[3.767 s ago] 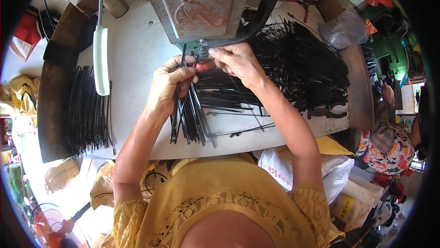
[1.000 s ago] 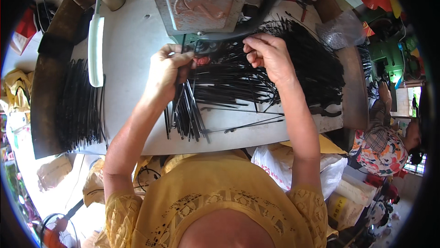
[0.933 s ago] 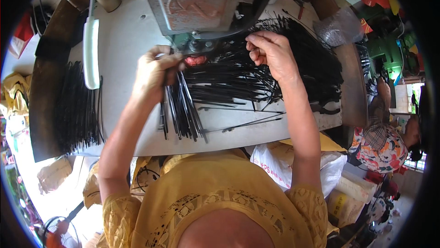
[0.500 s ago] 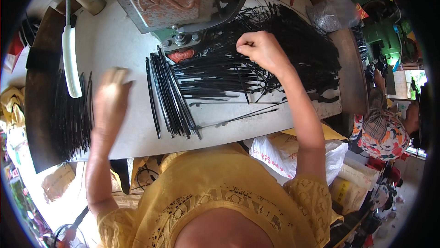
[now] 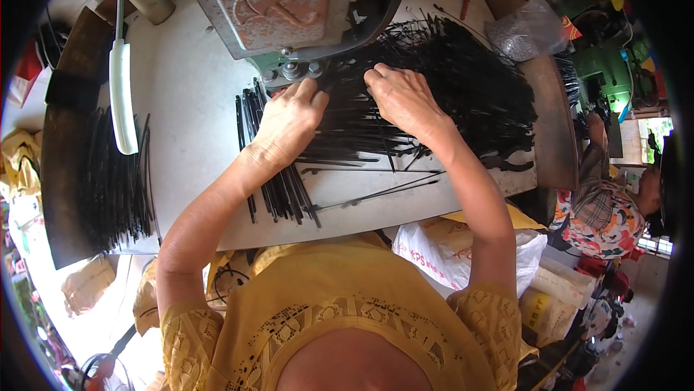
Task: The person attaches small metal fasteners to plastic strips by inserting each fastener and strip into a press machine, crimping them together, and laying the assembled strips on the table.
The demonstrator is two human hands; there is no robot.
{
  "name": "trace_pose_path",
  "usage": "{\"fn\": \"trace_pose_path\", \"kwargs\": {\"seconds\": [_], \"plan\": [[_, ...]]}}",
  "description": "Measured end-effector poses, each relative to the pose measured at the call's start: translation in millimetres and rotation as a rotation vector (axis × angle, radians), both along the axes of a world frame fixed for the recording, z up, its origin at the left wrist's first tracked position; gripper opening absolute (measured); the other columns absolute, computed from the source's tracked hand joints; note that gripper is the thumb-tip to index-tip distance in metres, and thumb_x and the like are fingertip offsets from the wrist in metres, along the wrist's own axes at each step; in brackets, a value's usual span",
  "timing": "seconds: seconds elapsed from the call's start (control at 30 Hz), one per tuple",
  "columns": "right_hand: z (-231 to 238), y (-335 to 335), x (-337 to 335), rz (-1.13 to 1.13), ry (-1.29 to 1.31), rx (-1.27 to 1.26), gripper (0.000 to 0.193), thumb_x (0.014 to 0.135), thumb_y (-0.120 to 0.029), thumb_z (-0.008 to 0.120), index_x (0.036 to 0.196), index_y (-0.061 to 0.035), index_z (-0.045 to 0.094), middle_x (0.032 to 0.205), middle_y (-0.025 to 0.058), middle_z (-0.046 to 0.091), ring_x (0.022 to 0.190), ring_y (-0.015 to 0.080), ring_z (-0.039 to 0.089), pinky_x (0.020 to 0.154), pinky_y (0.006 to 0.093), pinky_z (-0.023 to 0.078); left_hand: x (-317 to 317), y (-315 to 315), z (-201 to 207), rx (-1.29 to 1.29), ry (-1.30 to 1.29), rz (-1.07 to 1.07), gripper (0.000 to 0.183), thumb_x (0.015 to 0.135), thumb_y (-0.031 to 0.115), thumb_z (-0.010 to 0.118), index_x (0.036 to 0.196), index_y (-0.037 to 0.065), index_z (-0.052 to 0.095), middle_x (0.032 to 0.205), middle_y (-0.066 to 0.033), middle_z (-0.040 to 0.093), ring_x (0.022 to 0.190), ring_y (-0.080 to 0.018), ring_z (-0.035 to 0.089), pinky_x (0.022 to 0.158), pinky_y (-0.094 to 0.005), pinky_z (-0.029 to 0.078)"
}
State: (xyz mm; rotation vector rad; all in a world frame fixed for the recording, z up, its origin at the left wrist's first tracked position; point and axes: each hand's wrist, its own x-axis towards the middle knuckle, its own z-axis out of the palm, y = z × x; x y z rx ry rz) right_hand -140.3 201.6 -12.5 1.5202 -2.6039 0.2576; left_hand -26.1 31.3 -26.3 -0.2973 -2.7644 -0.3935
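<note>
My left hand (image 5: 291, 117) is closed, fingertips curled together just below the bolts of a rusty metal machine (image 5: 282, 0). Whatever its fingers hold is hidden. Under its wrist lies a sheaf of thin black rods (image 5: 289, 199), pointing toward me. To the right, my right hand (image 5: 407, 100) is also closed, thumb and fingers pinched over a large tangled heap of black rods (image 5: 477, 87). The black background hides what is in that pinch. Between both hands, more rods (image 5: 340, 130) lie roughly sideways on the pale tabletop (image 5: 195, 145).
Another stack of black rods (image 5: 119, 188) lies at the table's left edge, beside a white tube lamp (image 5: 123, 98). Black-handled pliers (image 5: 510, 165) rest at the right. A clear plastic bag (image 5: 528, 29) sits far right. Beyond the table, a person in a patterned top (image 5: 603, 217) is seated.
My left hand has swung from the left stack across to the machine's bolts. My right hand has shifted slightly down and turned palm-down over the heap.
</note>
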Motion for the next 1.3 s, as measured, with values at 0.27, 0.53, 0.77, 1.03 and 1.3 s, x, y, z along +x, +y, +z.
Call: {"fn": "trace_pose_path", "kwargs": {"seconds": [0.27,0.53,0.77,1.03,1.3], "plan": [[8.5,-4.7,-2.3,-0.002,-0.012,-0.077,0.006,0.079,-0.007,0.052,0.078,-0.0026,0.048,0.075,0.0115,0.055,0.066,0.0309,0.058,0.057,0.0392,0.047,16.2,-0.8,25.6,0.429,0.053,0.136,0.014,0.070,0.003,0.062,0.084,0.003,0.062,0.080,-0.0103,0.055,0.066,-0.0260,0.055,0.061,-0.0291,0.044],[11.3,-26.7,9.3,0.021,-0.137,-0.329,0.009,0.079,-0.008,0.054,0.085,-0.0027,0.050,0.078,0.0139,0.058,0.066,0.0309,0.058,0.056,0.0372,0.047,43.2,-18.3,45.2,0.821,-0.255,0.372,0.012,0.080,0.008,0.055,0.088,0.000,0.060,0.050,-0.0064,0.053,0.043,-0.0082,0.051,0.042,-0.0217,0.040],[13.0,-46.4,19.3,-0.066,-0.817,-0.460,0.022,0.081,-0.014,0.057,0.097,0.0006,0.059,0.059,0.0033,0.055,0.054,0.0075,0.051,0.048,0.0219,0.040,49.2,-28.1,45.2,1.297,-0.396,0.390,0.014,0.083,0.009,0.054,0.092,-0.002,0.058,0.062,-0.0040,0.056,0.044,-0.0073,0.051,0.040,-0.0178,0.041],[21.1,-55.3,28.4,-0.111,-1.387,-0.583,0.018,0.079,-0.016,0.060,0.085,0.0006,0.061,0.058,-0.0035,0.048,0.048,0.0007,0.039,0.040,0.0147,0.029,32.2,-26.5,39.2,1.167,-0.223,0.431,0.024,0.080,0.004,0.055,0.103,-0.002,0.053,0.069,-0.0063,0.060,0.055,-0.0089,0.055,0.049,-0.0211,0.045],[16.7,-58.6,26.6,-0.096,-1.378,-0.630,0.015,0.080,-0.015,0.059,0.078,-0.0009,0.062,0.057,-0.0056,0.045,0.047,0.0003,0.035,0.040,0.0153,0.026,17.6,-33.1,23.5,1.001,-0.193,0.430,0.023,0.077,0.003,0.054,0.098,-0.005,0.057,0.074,-0.0124,0.063,0.061,-0.0122,0.057,0.056,-0.0244,0.046]]}}
